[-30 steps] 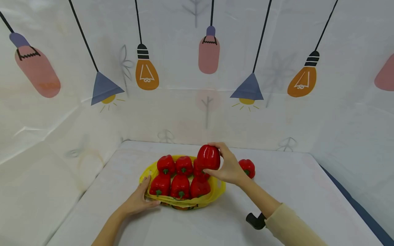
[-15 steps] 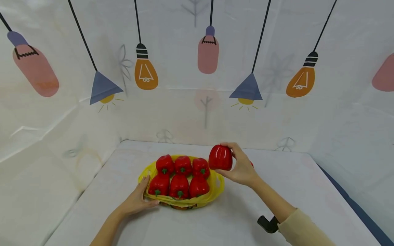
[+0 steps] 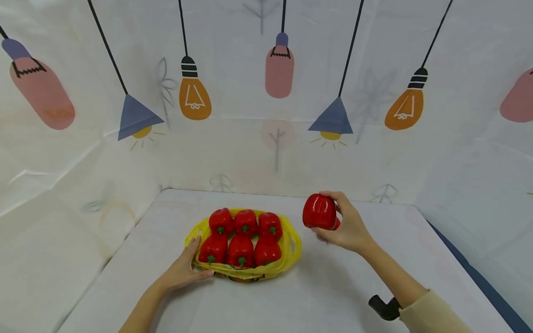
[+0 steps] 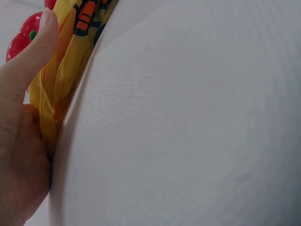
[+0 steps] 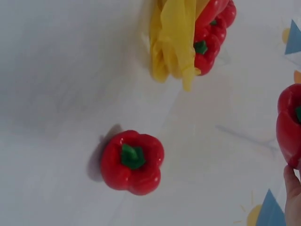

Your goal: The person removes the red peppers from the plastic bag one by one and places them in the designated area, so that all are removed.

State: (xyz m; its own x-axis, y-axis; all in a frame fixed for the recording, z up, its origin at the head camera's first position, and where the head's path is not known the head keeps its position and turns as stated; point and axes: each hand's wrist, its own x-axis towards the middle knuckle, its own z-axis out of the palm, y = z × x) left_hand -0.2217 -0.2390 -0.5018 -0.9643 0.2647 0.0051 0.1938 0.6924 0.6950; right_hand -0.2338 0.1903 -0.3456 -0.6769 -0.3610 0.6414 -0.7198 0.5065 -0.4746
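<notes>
In the head view, my right hand grips a red bell pepper in the air, to the right of a yellow plastic bag. Several red bell peppers with green stems sit in two rows inside the spread bag, such as a front bell pepper. My left hand holds the bag's left side, its thumb along the front edge; the left wrist view shows the thumb against the yellow plastic. One loose bell pepper lies on the table, mostly hidden behind the held one in the head view.
Everything stands on a white-covered table. Behind it hangs a pale backdrop printed with lamps and bulbs. A black angled piece sits at the right wrist, beside a beige sleeve.
My right hand has carried the bell pepper from above the bag's right side to the right, over the table. The left hand stays at the bag's left side.
</notes>
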